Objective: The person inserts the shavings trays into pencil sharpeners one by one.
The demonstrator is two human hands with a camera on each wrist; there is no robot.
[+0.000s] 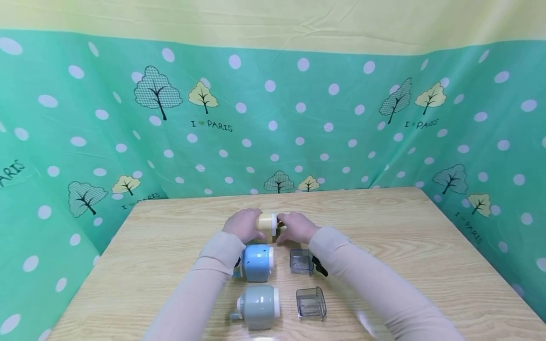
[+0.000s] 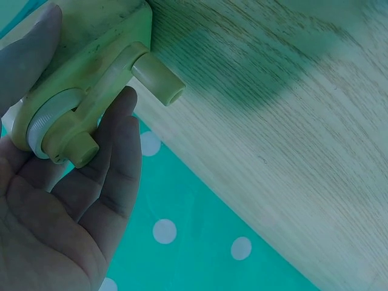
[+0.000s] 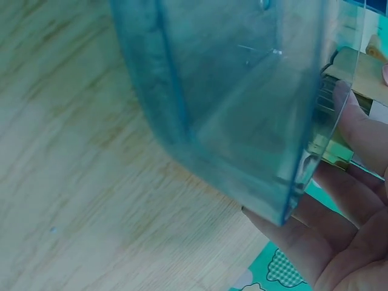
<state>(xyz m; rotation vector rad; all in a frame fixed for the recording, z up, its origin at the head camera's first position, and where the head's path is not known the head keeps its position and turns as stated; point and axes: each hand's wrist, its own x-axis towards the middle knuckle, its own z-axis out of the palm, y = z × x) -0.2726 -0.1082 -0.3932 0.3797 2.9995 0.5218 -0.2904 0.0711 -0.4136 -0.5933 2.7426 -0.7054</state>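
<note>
At the far middle of the table, my left hand [image 1: 246, 225] grips a yellow pencil sharpener [image 1: 265, 224] lying on its side. Its crank [image 2: 112, 91] shows between thumb and fingers in the left wrist view. My right hand [image 1: 296, 226] pinches a dark see-through shavings drawer [image 3: 329, 145] at the sharpener's white-rimmed front. Below the left hand lies a blue pencil sharpener [image 1: 258, 263], and nearer still a grey-green one [image 1: 260, 307]. A clear drawer [image 1: 301, 261] sits under the right wrist; it looms large in the right wrist view.
A second clear drawer [image 1: 311, 303] lies to the right of the grey-green sharpener. The wood-grain table [image 1: 170, 265] ends at a green polka-dot curtain [image 1: 273, 142] at the back and sides. Small black wrist cameras sit close to the blue sharpener and the nearer drawer.
</note>
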